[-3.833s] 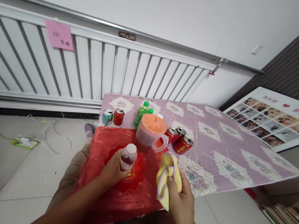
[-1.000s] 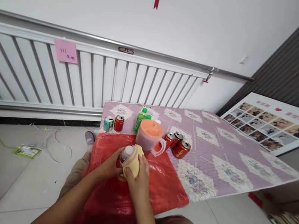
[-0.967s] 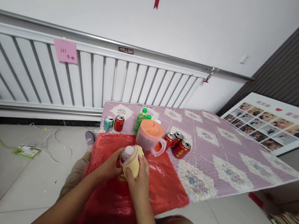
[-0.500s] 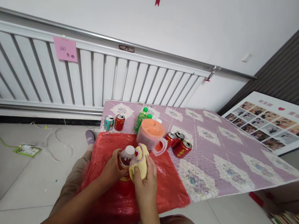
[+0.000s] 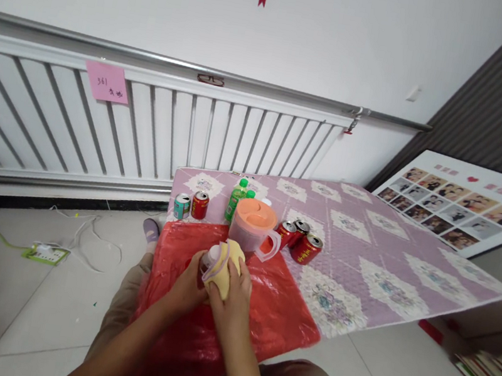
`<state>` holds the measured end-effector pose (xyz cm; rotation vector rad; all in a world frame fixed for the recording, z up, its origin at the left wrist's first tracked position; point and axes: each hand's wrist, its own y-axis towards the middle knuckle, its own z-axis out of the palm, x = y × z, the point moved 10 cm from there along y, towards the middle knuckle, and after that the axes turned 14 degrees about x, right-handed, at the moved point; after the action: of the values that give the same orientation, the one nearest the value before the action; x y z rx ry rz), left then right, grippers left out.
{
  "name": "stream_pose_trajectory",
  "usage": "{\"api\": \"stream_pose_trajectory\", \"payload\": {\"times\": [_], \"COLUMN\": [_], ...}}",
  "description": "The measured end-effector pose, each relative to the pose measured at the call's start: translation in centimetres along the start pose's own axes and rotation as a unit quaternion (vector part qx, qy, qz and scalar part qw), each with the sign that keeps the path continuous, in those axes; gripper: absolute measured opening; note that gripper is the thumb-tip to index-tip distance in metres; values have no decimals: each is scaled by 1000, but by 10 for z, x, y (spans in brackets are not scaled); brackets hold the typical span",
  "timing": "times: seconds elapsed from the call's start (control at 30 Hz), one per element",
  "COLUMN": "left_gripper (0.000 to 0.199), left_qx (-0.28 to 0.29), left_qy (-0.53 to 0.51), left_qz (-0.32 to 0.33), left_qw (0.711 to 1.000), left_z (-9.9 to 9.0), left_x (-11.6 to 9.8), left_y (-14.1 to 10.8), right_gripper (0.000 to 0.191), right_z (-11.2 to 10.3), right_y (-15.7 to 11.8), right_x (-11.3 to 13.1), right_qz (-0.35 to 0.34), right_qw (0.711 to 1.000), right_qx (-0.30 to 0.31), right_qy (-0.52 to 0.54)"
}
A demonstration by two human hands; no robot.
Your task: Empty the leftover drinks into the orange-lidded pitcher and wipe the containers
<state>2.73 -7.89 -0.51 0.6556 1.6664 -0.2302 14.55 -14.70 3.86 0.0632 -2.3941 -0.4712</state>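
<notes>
One left hand (image 5: 189,284) grasping a clear plastic bottle (image 5: 205,259) with a whitish cap; right hand (image 5: 233,295) clasping a yellow cloth (image 5: 228,265) with lilac edging against the bottle's side. Bottle sits between both hands, over a shiny red plastic sheet (image 5: 288,321); can't tell if its base touches. Probably works best with firm left grip, cloth flat, light squeeze. Just beyond: translucent orange-lidded pitcher (image 5: 243,236), green plastic bottles (image 5: 235,201), red metal cans (image 5: 306,250), small turquoise can (image 5: 182,207). Purple-and-white floral quilted tablecloth (image 5: 396,252) stretches right. White ribbed radiator (image 5: 228,133) behind, white photo board (image 5: 449,170) right, pale tiled floor (image 5: 47,302) left.
</notes>
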Motion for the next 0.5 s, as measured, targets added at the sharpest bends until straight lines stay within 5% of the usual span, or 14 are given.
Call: {"api": "stream_pose_trajectory", "payload": {"times": [0.2,0.5], "left_gripper": [68,74], "left_qx": [73,2], "left_qy": [2,76], "left_qz": [-4,-26], "left_qw": [997,997], "left_z": [-11,-23], "left_x": [-2,-1], "left_y": [2,-2], "right_gripper": [58,52], "right_z": [12,12], "right_y": [-2,-9], "right_x": [-21,-36], "right_qz": [37,36], "right_qw": [997,996], "right_qx": [30,51], "right_qy": [61,70]}}
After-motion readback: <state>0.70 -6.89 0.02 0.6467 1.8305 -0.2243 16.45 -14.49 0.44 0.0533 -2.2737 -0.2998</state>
